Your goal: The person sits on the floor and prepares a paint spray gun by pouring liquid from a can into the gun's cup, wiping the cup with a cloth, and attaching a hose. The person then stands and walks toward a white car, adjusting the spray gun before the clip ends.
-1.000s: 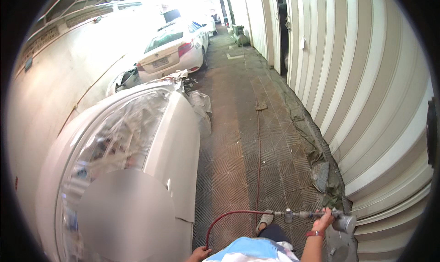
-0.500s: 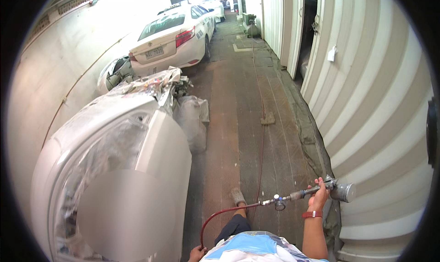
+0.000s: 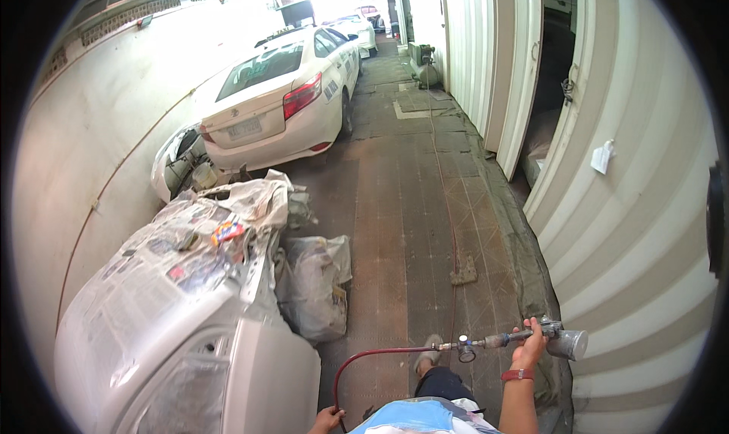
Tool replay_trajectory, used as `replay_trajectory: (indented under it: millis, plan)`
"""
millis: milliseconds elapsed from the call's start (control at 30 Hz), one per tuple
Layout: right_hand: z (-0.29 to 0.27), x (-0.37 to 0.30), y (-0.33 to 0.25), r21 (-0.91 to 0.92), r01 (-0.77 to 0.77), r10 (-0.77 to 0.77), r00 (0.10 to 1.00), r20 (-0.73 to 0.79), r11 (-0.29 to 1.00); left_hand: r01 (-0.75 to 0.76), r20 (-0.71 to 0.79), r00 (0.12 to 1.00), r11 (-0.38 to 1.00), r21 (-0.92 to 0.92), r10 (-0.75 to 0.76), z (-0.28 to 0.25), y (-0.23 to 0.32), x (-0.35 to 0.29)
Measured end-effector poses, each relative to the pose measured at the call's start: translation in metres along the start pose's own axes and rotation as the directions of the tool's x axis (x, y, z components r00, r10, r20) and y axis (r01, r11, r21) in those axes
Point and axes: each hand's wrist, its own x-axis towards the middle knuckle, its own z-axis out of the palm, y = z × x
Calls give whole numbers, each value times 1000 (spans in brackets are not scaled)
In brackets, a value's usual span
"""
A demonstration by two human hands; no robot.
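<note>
The left hand (image 3: 329,419) is closed on one red hose (image 3: 364,353), which arcs up and rightward. The right hand (image 3: 529,344) is wrapped around one spray gun (image 3: 552,329); its long axis runs left to right, its single cup (image 3: 569,346) pointing right, with one round gauge (image 3: 466,355) left of that hand. Ahead-left of the left hand lies a car body (image 3: 91,335) masked with printed sheets (image 3: 144,255). Ahead-right of the right hand hangs one white tag (image 3: 602,157). Farther off, beyond the left hand, stands a white car (image 3: 258,153) with a lettered plate (image 3: 244,129).
</note>
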Motion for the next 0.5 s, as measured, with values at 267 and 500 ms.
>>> replay_trajectory:
  millis: [267,500]
  plan:
    - [270,174,76,-48,-82,84,995,53,996,-29,-55,998,999,25,31,-58,237,134]
    - [521,257,92,-91,-55,74,974,215,994,-135,-123,984,991,-22,131,-100,391,213]
